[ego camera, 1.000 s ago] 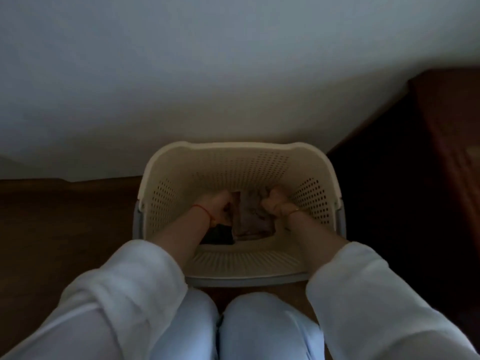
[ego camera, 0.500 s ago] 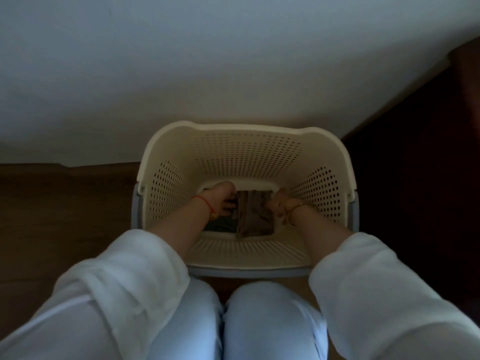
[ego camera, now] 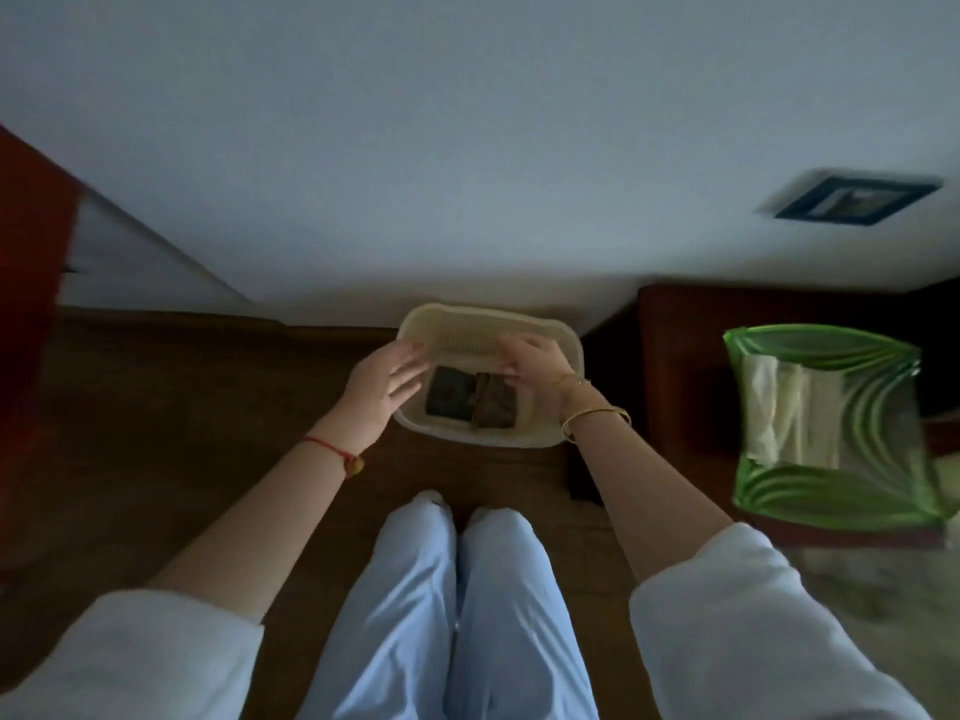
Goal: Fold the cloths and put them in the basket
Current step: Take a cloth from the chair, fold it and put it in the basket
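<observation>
A cream perforated basket stands on the wooden floor against the white wall. Two folded cloths lie side by side on its bottom: a dark grey cloth on the left and a brown cloth on the right. My left hand hovers over the basket's left rim, fingers spread, holding nothing. My right hand hovers over the right half of the basket, fingers apart, also empty. Both hands are above the cloths, not touching them.
A dark wooden cabinet stands right of the basket, with a green glass dish on it. A framed picture hangs on the wall. A red-brown door or cabinet is at far left. My knees are below the basket.
Both hands have let go of the brown cloth and risen out of the basket with fingers spread. The camera has pulled back, so the basket looks much smaller and farther.
</observation>
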{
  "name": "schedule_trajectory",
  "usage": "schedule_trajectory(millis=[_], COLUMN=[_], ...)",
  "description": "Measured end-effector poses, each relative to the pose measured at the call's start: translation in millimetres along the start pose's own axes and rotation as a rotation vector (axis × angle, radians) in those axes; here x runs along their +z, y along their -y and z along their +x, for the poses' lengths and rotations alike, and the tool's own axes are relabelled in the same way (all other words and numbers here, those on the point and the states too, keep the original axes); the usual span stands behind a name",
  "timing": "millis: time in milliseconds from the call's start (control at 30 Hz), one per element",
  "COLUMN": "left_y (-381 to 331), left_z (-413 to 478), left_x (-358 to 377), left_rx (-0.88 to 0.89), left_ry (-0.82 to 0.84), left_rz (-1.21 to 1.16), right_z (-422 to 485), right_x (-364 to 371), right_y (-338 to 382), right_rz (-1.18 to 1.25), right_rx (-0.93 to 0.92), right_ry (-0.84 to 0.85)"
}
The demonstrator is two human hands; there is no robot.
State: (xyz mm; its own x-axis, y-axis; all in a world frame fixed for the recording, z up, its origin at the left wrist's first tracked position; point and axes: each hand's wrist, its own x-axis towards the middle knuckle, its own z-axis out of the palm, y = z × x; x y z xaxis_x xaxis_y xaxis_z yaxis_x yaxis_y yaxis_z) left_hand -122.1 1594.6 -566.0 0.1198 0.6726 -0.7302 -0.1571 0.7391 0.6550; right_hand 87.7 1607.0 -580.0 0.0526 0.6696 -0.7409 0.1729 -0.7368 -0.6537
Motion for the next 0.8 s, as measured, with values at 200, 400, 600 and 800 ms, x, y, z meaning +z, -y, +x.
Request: schedule_trajectory(millis=[200, 400, 600, 800], left_y=[-95, -146, -138, -85], left_z=[-172, -289, -372, -449], left_x=[-6, -9, -13, -31], left_rx=[0.224, 0.341, 0.413, 0.517], left_ry=[-0.018, -0.123, -0.257, -0.468], left_rz=[-0.107, -0.138, -0.278, -0.463], right_z=[-153, -264, -326, -368], right_x=[0, 15, 44, 88], right_y=[115, 176, 186, 184], right_rz=[0.112, 0.133, 0.015, -0.096], right_rx=[-0.154, -0.268, -0.385, -0.446], right_ry=[0.026, 0.1, 0.231, 0.438])
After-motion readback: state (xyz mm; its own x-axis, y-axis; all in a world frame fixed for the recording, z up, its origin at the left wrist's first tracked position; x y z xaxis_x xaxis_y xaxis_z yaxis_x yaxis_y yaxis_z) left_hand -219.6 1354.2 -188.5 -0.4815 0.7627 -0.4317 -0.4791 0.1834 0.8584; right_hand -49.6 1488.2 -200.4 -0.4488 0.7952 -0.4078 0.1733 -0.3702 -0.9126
